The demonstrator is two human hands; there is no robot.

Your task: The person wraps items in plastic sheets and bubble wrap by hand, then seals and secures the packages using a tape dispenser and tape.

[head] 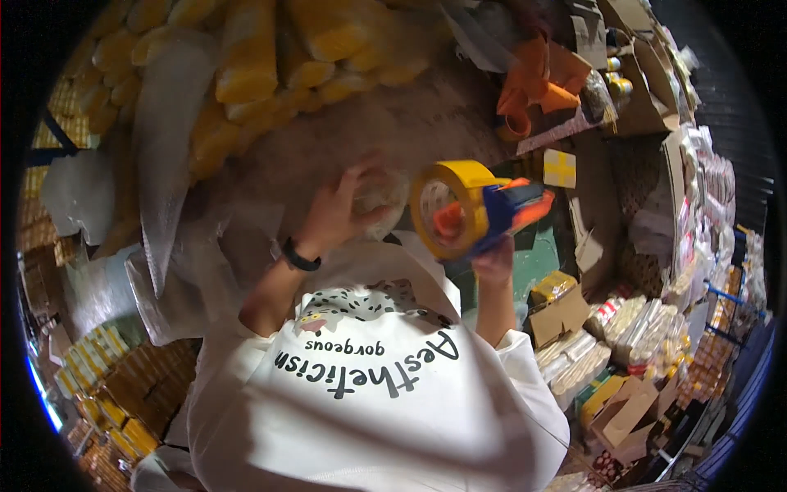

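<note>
My right hand [495, 261] grips a blue and orange tape gun [501, 209] from below. A large roll of yellow packing tape [452, 209] is mounted on it, its open core turned to the left. My left hand [338, 212], blurred and with a dark band at the wrist, is curved with thumb and fingers apart. Beside its fingers is a pale, translucent rounded thing [386, 203], perhaps plastic-wrapped. Whether the hand grips this thing or only lies against it is unclear. Both hands are in front of my white shirt, over a brown surface [418, 123].
Many yellow-wrapped bundles [246, 67] are piled at the far side. Clear plastic sheeting [169, 147] hangs at left. Orange material [541, 86] lies at upper right, near a small box crossed with yellow tape [559, 168]. Pale wrapped packs [639, 332] and opened cardboard [627, 412] fill the lower right.
</note>
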